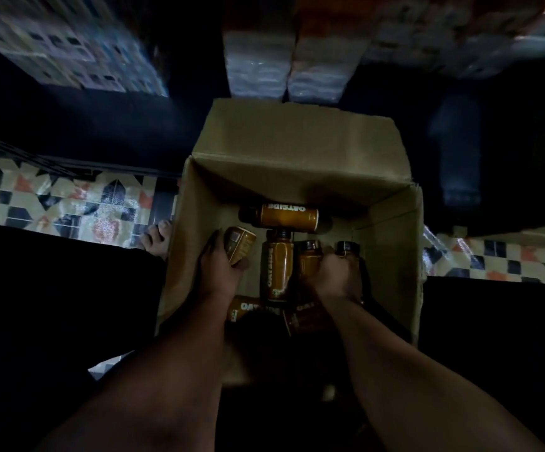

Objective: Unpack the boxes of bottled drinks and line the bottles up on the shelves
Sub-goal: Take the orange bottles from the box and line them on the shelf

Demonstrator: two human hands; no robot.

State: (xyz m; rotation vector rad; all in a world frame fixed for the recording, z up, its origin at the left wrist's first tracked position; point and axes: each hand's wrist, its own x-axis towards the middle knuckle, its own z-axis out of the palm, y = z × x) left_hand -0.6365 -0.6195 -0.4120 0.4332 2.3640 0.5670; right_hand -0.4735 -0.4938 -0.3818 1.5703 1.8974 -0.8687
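1. I look straight down into an open cardboard box [297, 177] standing on a patterned tile floor [69, 203]; its far flap is folded up and back.
2. My left hand [222, 265] is inside the box at its left wall, fingers curled round a brown bottle [240, 244] that it holds tilted, bottom end toward me.
3. My right hand [333, 272] is inside toward the right, fist closed on the necks of two bottles: a brown-bodied one [310, 256] and a darker one [347, 247] just beside it; both show their dark caps above my knuckles.
4. Between my two hands one bottle [276, 269] lies lengthwise, cap pointing away from me, its "OATSIDE" lettering running along its side.
5. At the far end of the box floor another bottle [289, 216] lies crosswise, its label upside down to me; the cap of the lengthwise bottle is touching or nearly touching it.
6. Nearer to me, under my wrists, two more bottles lie on the box floor: one [251, 309] below my left forearm and one [303, 318] below my right, both partly hidden by my arms.
7. A bare foot [158, 238] shows on the tiles just outside the box's left wall.
8. Beyond the box, blurred shrink-wrapped packs [284, 66] and a stack of printed cartons [69, 44] stand in the dark; I cannot tell what they contain.
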